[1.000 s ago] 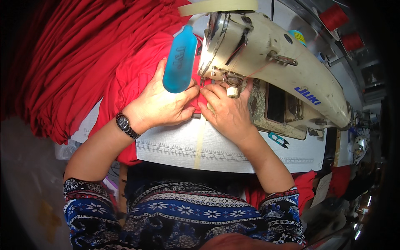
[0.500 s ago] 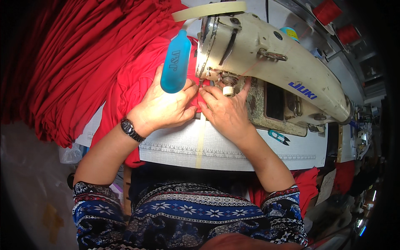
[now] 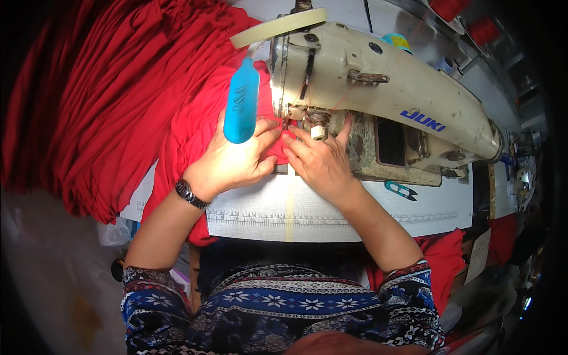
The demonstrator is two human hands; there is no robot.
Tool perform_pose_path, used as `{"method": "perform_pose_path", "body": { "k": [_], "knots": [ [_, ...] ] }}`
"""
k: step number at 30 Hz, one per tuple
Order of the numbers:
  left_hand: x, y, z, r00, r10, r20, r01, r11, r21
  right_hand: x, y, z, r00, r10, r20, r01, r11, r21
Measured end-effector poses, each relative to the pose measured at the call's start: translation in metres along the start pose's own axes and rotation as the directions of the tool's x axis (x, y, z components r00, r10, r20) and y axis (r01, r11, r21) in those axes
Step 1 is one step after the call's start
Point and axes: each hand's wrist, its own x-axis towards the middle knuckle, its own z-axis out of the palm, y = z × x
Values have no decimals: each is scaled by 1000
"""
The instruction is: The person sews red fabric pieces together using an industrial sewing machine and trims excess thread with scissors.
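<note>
Red fabric [image 3: 204, 112] runs under the needle area of a cream sewing machine [image 3: 355, 65]. My left hand [image 3: 239, 155], with a dark watch on the wrist, lies palm down on the fabric left of the presser foot [image 3: 285, 123]. Its fingers are stretched and the thumb is held apart. On the other side, my right hand [image 3: 319, 152] has its thumb and index finger together at the fabric's edge, close to the needle. One of its other fingers sticks out toward the machine bed. A blue teardrop-shaped piece [image 3: 241, 106] hangs in front of part of my left hand.
A large heap of red fabric [image 3: 106, 89] fills the left. Teal thread snips [image 3: 401, 190] lie right of my right forearm, on the white tabletop with a printed ruler [image 3: 331, 219]. A cream tape roll [image 3: 278, 28] sits atop the machine head; red thread cones [image 3: 484, 31] stand behind.
The view has shifted and turned slightly, so the machine appears farther left. Both hands stay on the fabric beside the presser foot, with little visible movement.
</note>
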Motion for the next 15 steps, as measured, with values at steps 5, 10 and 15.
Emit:
{"method": "perform_pose_path", "body": {
  "k": [5, 10, 15],
  "knots": [
    [0, 5, -4, 995, -66, 71, 66, 998, 13, 1, -1, -1, 1000, -5, -27, 6, 1000, 20],
    [2, 8, -3, 992, -96, 79, 95, 995, 24, 2, -1, -1, 1000, 3, -23, -2, 1000, 26],
    [1, 9, 2, 995, -93, 22, 92, 995, 33, 4, -1, -1, 1000, 5, -19, -5, 1000, 4]
  ]
}}
